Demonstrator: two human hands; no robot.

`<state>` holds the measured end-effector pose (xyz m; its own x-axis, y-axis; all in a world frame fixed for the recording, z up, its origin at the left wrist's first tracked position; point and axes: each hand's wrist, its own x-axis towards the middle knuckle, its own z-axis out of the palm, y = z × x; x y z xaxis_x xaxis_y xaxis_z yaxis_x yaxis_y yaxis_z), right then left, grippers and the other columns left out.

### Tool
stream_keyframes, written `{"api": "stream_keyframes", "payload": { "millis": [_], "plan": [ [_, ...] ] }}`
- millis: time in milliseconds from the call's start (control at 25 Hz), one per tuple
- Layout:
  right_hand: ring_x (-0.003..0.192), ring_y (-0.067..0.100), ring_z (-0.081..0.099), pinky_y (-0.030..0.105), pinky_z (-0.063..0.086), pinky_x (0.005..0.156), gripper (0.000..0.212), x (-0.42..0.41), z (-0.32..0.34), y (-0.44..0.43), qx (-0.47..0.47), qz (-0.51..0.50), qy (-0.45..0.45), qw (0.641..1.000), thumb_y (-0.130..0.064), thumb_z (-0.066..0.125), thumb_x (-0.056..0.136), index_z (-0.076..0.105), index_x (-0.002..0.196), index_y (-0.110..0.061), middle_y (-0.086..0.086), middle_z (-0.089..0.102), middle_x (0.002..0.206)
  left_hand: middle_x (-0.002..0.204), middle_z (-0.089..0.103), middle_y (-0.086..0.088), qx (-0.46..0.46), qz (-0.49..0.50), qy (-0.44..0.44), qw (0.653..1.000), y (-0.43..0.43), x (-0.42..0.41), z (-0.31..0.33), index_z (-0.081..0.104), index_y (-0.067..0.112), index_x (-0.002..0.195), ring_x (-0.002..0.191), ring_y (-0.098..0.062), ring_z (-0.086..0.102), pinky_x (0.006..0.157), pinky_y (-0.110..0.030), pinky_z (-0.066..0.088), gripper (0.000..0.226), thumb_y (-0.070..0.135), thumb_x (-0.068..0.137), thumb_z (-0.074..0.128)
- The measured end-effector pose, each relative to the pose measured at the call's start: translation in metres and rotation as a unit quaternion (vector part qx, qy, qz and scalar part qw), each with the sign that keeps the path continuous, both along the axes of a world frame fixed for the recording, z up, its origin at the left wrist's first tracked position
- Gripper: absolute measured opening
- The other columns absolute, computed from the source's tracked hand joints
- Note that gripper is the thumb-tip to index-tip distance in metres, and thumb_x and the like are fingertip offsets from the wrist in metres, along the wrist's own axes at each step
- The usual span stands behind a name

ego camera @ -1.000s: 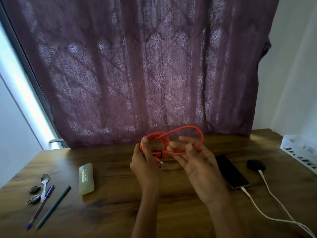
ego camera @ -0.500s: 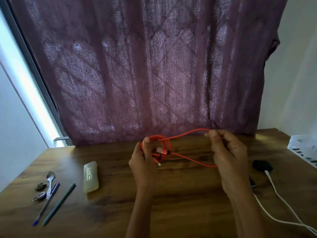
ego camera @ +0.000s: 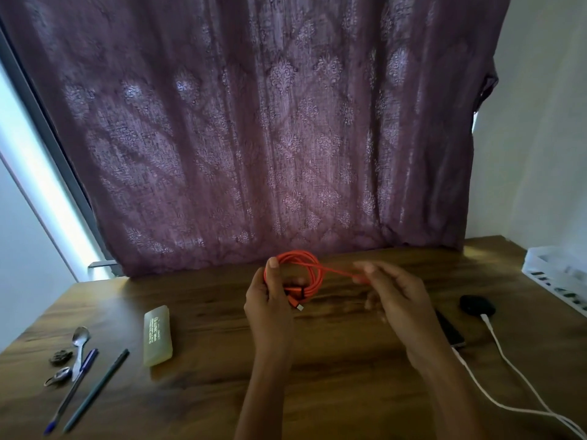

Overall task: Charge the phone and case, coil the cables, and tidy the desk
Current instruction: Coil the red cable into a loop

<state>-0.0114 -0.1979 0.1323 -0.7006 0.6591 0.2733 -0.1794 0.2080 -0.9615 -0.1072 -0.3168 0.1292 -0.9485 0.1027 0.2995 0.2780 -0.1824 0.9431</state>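
An orange cable [ego camera: 313, 271] is wound into a small coil above the wooden desk [ego camera: 317, 392]. My left hand [ego camera: 268, 300] grips the coil's left side, thumb on top; one plug end hangs below it. My right hand [ego camera: 394, 300], blurred by motion, pinches the free strand that runs right from the coil. A black phone [ego camera: 451, 330] lies on the desk behind my right wrist with a white cable [ego camera: 495, 404] plugged in. A black case [ego camera: 476, 304] sits further right with its own white cable [ego camera: 521, 376].
A yellowish case [ego camera: 157, 335] lies left of centre. At the front left are a spoon [ego camera: 79, 344], two pens [ego camera: 92, 389] and small metal bits [ego camera: 58, 366]. A white basket [ego camera: 559, 274] stands at the right edge. A purple curtain [ego camera: 270, 138] hangs behind the desk.
The wide loose loop has been drawn into the tight coil. My right hand has moved back in towards the coil with the strand; the camera has shifted slightly.
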Motion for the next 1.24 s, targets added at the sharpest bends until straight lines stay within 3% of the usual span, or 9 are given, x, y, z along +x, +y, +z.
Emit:
{"api": "stream_keyframes", "payload": {
  "millis": [80,240,400,600,720,880,1000,1120,1240],
  "plan": [
    [0.063,-0.006,0.059,0.008,0.042,0.056,0.018,-0.004,0.004,-0.012,0.024,0.031,0.014,0.999,-0.044,0.055,0.082,0.069,0.087,-0.033,-0.016,0.071,0.078,0.063,0.068,0.002,0.009,-0.026,-0.015,1.000,0.009,0.009,0.001,0.064,0.005,0.078,0.059,-0.004,0.060,0.054,-0.014,0.046,0.041,0.031,0.097,0.039],
    [0.041,0.000,0.042,0.010,0.032,0.045,0.030,-0.008,0.005,-0.023,0.038,0.048,0.039,0.997,-0.039,0.051,0.086,0.062,0.062,-0.026,-0.016,0.044,0.039,0.077,0.066,-0.008,0.047,-0.079,-0.059,0.994,0.019,0.021,-0.001,0.060,0.000,0.091,0.066,-0.006,0.060,0.058,-0.016,0.048,0.040,0.032,0.097,0.036],
    [0.056,-0.004,0.059,0.008,0.041,0.055,0.016,-0.007,-0.001,-0.011,0.082,0.005,0.052,0.995,-0.029,0.054,0.088,0.069,0.083,-0.026,-0.022,0.063,0.054,0.094,0.070,-0.006,-0.028,-0.158,-0.086,0.983,0.011,0.014,-0.003,0.064,0.014,0.097,0.082,-0.012,0.062,0.066,-0.021,0.048,0.032,0.029,0.098,0.037],
    [0.077,-0.003,0.064,0.010,0.047,0.067,0.021,0.000,-0.002,-0.004,0.158,0.003,0.005,0.987,-0.024,0.056,0.090,0.065,0.079,-0.041,-0.016,0.071,0.075,0.106,0.067,-0.007,-0.159,-0.280,-0.043,0.946,-0.002,0.002,0.023,0.061,0.014,0.110,0.097,-0.018,0.063,0.088,-0.033,0.049,0.023,0.020,0.096,0.043],
    [0.075,-0.004,0.064,0.008,0.046,0.065,0.026,0.002,-0.001,-0.006,0.176,0.002,0.010,0.984,-0.021,0.059,0.088,0.063,0.074,-0.042,-0.025,0.069,0.075,0.085,0.064,-0.004,-0.271,-0.333,0.013,0.903,0.000,0.004,0.036,0.065,0.003,0.095,0.077,-0.007,0.057,0.071,-0.018,0.045,0.038,0.029,0.097,0.038],
    [0.068,0.003,0.065,0.015,0.048,0.062,0.018,0.007,0.000,0.000,0.157,-0.020,0.044,0.986,-0.018,0.067,0.082,0.065,0.069,-0.029,-0.012,0.070,0.073,0.063,0.051,0.004,-0.315,-0.360,0.052,0.877,0.003,0.013,0.032,0.060,0.011,0.079,0.051,0.003,0.044,0.054,-0.011,0.036,0.034,0.022,0.099,0.035],
    [0.071,0.004,0.064,0.012,0.047,0.064,0.016,0.014,0.000,0.007,0.151,-0.018,0.063,0.986,-0.010,0.069,0.080,0.066,0.071,-0.023,-0.011,0.069,0.074,0.057,0.042,0.007,-0.284,-0.356,0.057,0.888,0.006,0.022,0.022,0.051,0.019,0.067,0.046,0.002,0.039,0.052,-0.018,0.034,0.035,0.018,0.098,0.036],
    [0.081,0.004,0.063,0.009,0.045,0.071,0.023,0.015,-0.007,0.011,0.185,-0.044,0.090,0.978,0.000,0.064,0.083,0.067,0.079,-0.022,-0.009,0.066,0.081,0.056,0.039,0.007,-0.218,-0.352,0.018,0.910,0.005,0.028,0.020,0.049,0.016,0.069,0.046,0.002,0.038,0.047,-0.012,0.033,0.032,0.019,0.098,0.035],
    [0.086,0.007,0.061,0.005,0.043,0.073,0.033,0.010,-0.017,0.012,0.217,-0.136,0.083,0.963,0.005,0.063,0.082,0.070,0.092,-0.025,-0.003,0.064,0.087,0.054,0.041,0.009,-0.154,-0.349,-0.021,0.924,0.009,0.037,0.018,0.049,0.012,0.071,0.049,-0.002,0.039,0.049,-0.017,0.033,0.030,0.020,0.097,0.036]
  ]
}}
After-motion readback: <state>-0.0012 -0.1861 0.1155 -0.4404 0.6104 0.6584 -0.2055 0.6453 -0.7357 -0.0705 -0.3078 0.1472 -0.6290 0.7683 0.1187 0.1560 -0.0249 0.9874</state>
